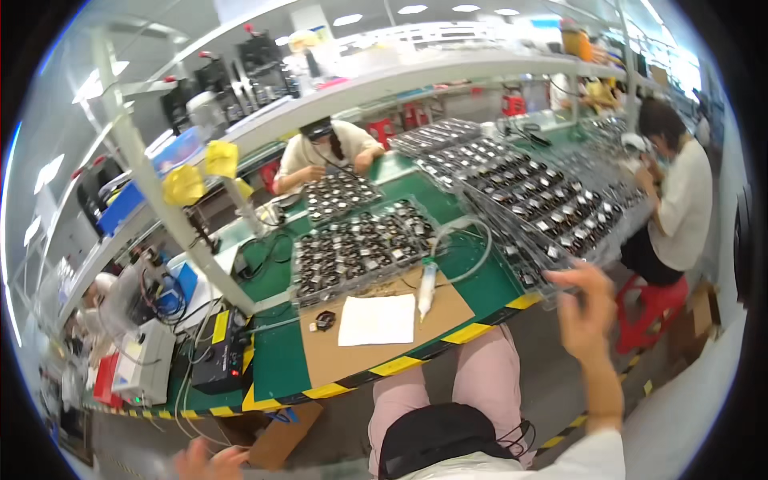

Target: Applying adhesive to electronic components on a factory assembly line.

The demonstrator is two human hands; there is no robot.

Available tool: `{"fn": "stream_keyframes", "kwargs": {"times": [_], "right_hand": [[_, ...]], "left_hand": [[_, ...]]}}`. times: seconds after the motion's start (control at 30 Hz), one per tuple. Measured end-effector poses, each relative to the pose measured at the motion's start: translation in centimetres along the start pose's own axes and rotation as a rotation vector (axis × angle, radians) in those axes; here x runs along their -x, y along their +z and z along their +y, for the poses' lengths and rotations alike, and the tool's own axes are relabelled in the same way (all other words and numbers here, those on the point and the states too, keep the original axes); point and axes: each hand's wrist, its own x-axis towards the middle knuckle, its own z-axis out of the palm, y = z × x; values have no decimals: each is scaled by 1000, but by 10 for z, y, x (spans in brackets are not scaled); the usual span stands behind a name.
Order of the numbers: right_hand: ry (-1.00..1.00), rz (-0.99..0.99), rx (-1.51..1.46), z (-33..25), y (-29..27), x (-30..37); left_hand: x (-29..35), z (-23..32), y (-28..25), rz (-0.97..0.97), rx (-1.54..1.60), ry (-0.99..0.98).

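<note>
My right hand (586, 310) is raised at the bench's right corner, its fingers closed on the near edge of a clear tray (534, 210) filled with several small dark parts. That tray lies tilted on top of other such trays. My left hand (210, 462) hangs low at the lower left, below the bench edge, blurred, fingers apart and holding nothing. In front of me a brown cardboard mat (336, 360) carries a white sheet of paper (376, 320), a small black part (324, 321) and a white syringe-like dispenser (426, 290) on a hose.
Another parts tray (360, 250) sits behind the mat on the green bench (280, 360). A black box (214, 352) and a white device (144, 362) stand at left. One person (328, 152) works opposite, another (680, 200) sits at right on a red stool (656, 308).
</note>
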Motion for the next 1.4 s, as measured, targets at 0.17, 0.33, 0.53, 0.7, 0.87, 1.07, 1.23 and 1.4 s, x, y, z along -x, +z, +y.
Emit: {"fn": "stream_keyframes", "kwargs": {"times": [0.17, 0.33, 0.53, 0.7, 0.87, 1.07, 1.23, 1.4], "right_hand": [[115, -349, -25, 35, 164, -4], [351, -714, 1, 32, 221, 13], [397, -638, -58, 63, 260, 33], [1150, -573, -821, 66, 245, 19], [1034, -742, -1052, 52, 242, -7], [1023, -671, -1124, 49, 262, -13], [807, -644, -1385, 16, 303, -18], [785, -692, -1245, 13, 331, -22]], "left_hand": [[6, -60, 80, -415, 253, -340], [7, -53, 38, -322, -84, -286], [-59, -105, 70, -214, -170, 111], [-103, -98, 112, -134, -88, 185], [-101, -109, 103, -123, -93, 54], [-75, -114, 110, -15, -146, -162], [-99, -111, 111, -135, -65, -172], [-53, -194, 133, -547, 45, -531]]}}
